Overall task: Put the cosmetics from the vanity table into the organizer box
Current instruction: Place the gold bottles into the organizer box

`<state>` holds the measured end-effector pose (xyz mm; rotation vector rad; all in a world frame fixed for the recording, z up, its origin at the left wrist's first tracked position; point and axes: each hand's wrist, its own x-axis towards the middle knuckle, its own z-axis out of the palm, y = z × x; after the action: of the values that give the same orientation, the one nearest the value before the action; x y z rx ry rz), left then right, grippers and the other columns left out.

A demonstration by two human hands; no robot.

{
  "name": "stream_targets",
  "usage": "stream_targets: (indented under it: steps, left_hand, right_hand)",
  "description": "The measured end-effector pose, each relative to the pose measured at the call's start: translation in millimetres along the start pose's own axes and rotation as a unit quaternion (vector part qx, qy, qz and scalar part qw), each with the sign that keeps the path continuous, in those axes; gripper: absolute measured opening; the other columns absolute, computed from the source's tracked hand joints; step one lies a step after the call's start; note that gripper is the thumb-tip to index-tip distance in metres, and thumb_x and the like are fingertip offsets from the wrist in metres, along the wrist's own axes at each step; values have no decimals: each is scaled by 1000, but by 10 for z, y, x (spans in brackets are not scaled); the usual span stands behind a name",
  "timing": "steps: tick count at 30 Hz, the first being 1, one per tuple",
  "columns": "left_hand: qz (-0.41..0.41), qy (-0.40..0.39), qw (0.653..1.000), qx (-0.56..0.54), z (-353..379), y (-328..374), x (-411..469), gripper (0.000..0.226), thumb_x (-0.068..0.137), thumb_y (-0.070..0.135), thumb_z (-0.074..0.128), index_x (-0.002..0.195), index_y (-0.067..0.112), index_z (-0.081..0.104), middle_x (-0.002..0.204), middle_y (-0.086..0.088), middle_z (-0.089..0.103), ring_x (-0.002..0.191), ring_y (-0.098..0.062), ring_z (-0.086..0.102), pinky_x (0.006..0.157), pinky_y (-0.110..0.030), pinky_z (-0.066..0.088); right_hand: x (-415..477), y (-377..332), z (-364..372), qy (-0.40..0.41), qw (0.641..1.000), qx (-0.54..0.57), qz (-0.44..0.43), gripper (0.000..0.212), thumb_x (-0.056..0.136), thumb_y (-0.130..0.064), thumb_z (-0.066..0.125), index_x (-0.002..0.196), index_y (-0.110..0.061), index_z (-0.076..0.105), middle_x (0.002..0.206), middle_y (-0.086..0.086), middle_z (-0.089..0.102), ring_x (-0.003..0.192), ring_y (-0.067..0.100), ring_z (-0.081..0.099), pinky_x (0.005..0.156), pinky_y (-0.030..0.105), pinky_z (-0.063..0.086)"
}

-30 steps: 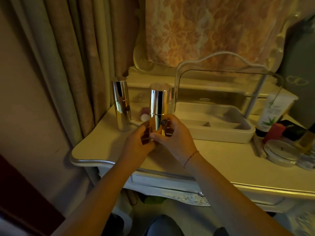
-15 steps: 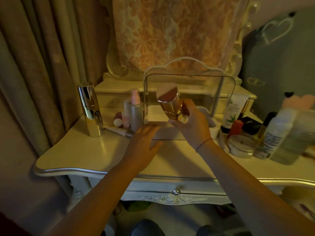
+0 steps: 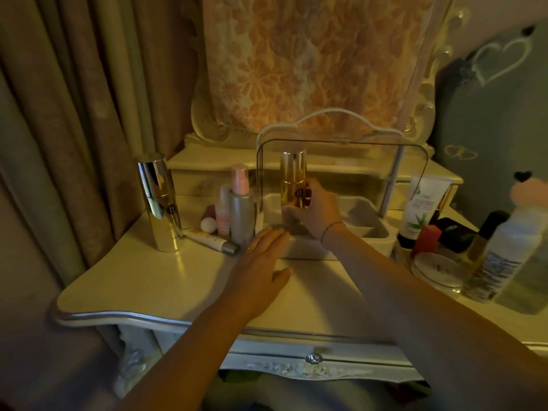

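The right hand [image 3: 315,210] holds a gold bottle [image 3: 293,179]. The fingers wrap round the low part of the bottle, and the top part sticks up above the hand. The bottle stands straight up. It is inside the box [image 3: 376,232], at the left end. You cannot tell if its bottom touches the floor of the box, because the hand hides it. The box has a clear lid [image 3: 355,161] that stands open behind the bottle, with a white handle [image 3: 326,112] on top.

The left hand [image 3: 261,271] is flat and spread out, with the palm down. It holds nothing. Its fingertips are at the front left corner of the box. It has a ring [image 3: 251,248] on one finger.

A second gold bottle [image 3: 160,203] stands on the surface [image 3: 148,280], well to the left of the box. Between it and the box are a grey pump bottle [image 3: 241,212], a small pink bottle [image 3: 223,215] and a little tube [image 3: 212,239] lying on its side. The grey bottle is just beside the left wall of the box.

On the right of the box stand a white tube [image 3: 422,203] with green leaves on it, a red thing [image 3: 425,240], a round jar [image 3: 439,268] and a big white bottle [image 3: 501,256]. They are packed close together.
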<state>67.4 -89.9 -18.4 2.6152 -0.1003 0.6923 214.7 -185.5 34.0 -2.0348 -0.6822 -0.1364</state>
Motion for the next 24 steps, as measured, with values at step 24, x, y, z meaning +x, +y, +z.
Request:
stream_targets:
  steps: [24]
  left_hand:
    - [-16,-9,1000,3,29,15,-16,64,90,37,51,145,25,21,154,7,18,141,-6,4,110,-24,12]
  right_hand:
    - [337,-81,263,-23,999,19,30,57,75,-32,77,122,-18,47,90,-9,58,90,13,58,73,22,43]
